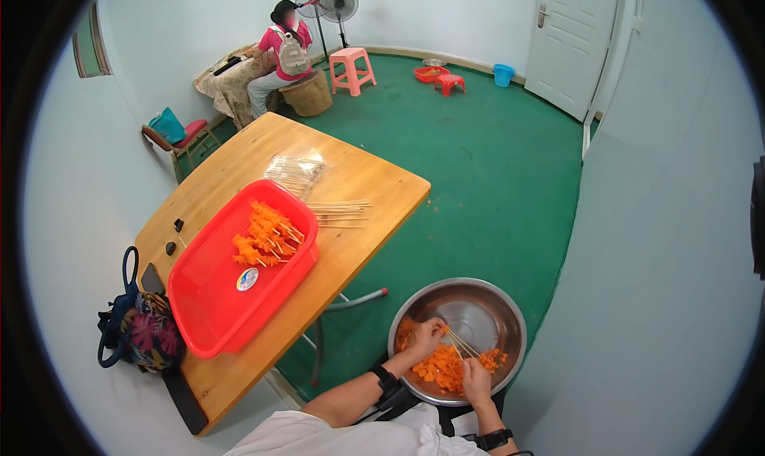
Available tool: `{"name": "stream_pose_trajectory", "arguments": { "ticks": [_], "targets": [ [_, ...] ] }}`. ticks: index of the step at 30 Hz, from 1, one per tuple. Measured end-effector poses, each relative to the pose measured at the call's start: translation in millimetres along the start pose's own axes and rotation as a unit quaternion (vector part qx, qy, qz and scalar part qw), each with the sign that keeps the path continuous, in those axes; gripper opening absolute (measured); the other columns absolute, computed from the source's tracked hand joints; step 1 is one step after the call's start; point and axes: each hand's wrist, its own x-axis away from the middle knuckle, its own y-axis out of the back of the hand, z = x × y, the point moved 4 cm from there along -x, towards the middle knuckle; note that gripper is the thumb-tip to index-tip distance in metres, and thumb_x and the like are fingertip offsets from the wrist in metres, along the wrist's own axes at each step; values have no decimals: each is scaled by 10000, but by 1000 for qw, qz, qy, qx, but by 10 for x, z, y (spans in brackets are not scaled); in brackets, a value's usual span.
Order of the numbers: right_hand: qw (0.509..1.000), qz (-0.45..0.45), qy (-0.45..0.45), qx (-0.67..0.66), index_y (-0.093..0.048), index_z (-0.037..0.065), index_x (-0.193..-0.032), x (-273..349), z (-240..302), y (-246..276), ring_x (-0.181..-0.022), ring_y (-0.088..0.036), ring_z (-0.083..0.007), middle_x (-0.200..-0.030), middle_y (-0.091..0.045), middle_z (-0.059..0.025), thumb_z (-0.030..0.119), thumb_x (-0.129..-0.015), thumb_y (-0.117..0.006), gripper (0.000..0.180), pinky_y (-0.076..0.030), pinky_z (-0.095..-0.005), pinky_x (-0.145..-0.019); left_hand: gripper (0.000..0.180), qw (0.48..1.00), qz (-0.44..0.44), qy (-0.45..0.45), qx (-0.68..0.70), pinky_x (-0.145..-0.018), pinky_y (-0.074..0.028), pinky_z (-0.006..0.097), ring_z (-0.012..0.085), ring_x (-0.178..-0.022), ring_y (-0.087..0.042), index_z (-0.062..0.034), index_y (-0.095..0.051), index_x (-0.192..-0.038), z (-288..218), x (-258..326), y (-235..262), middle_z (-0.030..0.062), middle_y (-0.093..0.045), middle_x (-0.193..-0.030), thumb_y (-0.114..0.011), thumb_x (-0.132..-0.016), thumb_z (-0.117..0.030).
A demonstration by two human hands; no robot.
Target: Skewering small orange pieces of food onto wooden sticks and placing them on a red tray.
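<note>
"Where are the sticks (460,342)?"
"Over the metal bowl (446,293), above orange pieces (437,367); the left hand (428,337) has its fingers pinched around them."
"The right hand (478,380)?"
"Near them; I can't tell its fingers' grip."

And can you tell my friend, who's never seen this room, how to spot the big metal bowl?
Start at the wooden table and look to its lower right. There the bowl sits under the person's left hand and right hand, with orange pieces inside. Unlike the red basket on the table, which also holds orange food, this one is round and shiny metal.
</note>
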Motion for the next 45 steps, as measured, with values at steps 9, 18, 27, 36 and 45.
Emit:
{"name": "stream_pose_trajectory", "arguments": {
  "ticks": [9,18,27,36,45],
  "targets": [
    [996,-59,54,49,-518,55,-754,45,93,-1,-542,-569,-346,-572,-552,-161,180,-826,-524,144,-440,-432,-503,104,999,23,-28,31,-642,-484,254,142,-743,-627,17,-556,-886,76,-16,-39,98,-633,-785,-503,-798,9],
    [987,-86,102,89,-486,55,-693,60,141,23,-518,-558,-336,-538,-517,-162,153,-801,-557,162,-424,-410,-464,115,999,31,-31,10,-639,-488,263,165,-731,-640,24,-555,-878,-84,18,18,120,-639,-755,-486,-787,13],
    [851,129,-233,-453,-490,63,-777,28,-96,-243,-414,-286,-26,-533,-349,70,169,-905,-455,170,-231,-182,-370,135,998,14,-55,7,-624,-489,318,243,-718,-645,-10,-570,-900,-74,16,42,154,-637,-764,-512,-780,-31],
    [990,-16,18,-140,-492,14,-783,36,-20,-246,-466,-526,-231,-557,-525,-129,171,-870,-475,180,-403,-348,-435,108,994,9,-93,-54,-609,-492,295,222,-713,-651,9,-570,-863,-154,2,57,150,-642,-753,-518,-769,-8],
    [992,-56,39,111,-466,59,-785,57,208,-100,-499,-552,-374,-519,-524,-164,187,-852,-485,146,-425,-455,-469,126,996,21,-86,-21,-621,-489,340,290,-716,-630,-6,-560,-892,-187,39,47,175,-618,-765,-526,-772,-26]
  ]
}}
